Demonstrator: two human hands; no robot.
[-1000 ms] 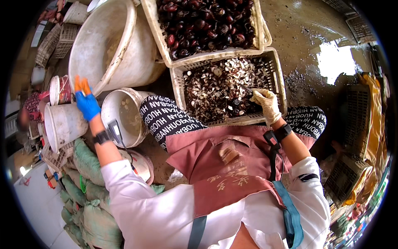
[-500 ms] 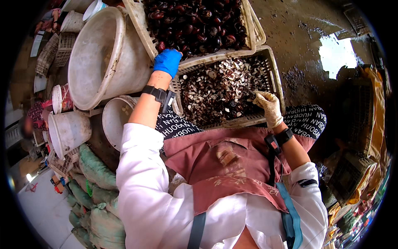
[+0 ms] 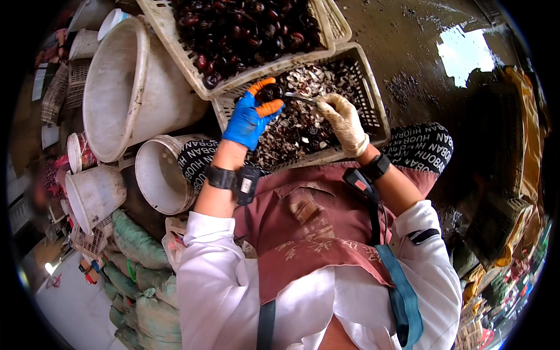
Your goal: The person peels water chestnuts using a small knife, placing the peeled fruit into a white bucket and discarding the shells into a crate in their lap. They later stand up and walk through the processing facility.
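My left hand [image 3: 247, 121], in a blue glove with orange covers on its fingertips, is closed around one dark, glossy water chestnut [image 3: 270, 92]. Pinched in my right hand [image 3: 344, 123], which wears an off-white glove, is a small metal peeling knife [image 3: 300, 97]. Its blade points left and its tip is at or very near the chestnut; I cannot tell whether it touches. Below both hands lies a plastic crate [image 3: 380, 111] holding dark and white peelings [image 3: 297, 128]. Beyond it, a second crate [image 3: 192, 81] is heaped with dark red-brown water chestnuts [image 3: 251, 35], overlapping the peelings crate.
On the left stand a large whitish tub [image 3: 139, 87] and a smaller white bucket [image 3: 153, 175], with pale round pieces inside. Another bucket [image 3: 96, 192] and stacked green sacks [image 3: 137, 242] lie farther left. Wet floor [image 3: 402, 35] with scattered debris stretches to the right.
My left hand has come back from the chestnut crate with a water chestnut. My right hand has moved left and up, bringing the knife against or close to it.
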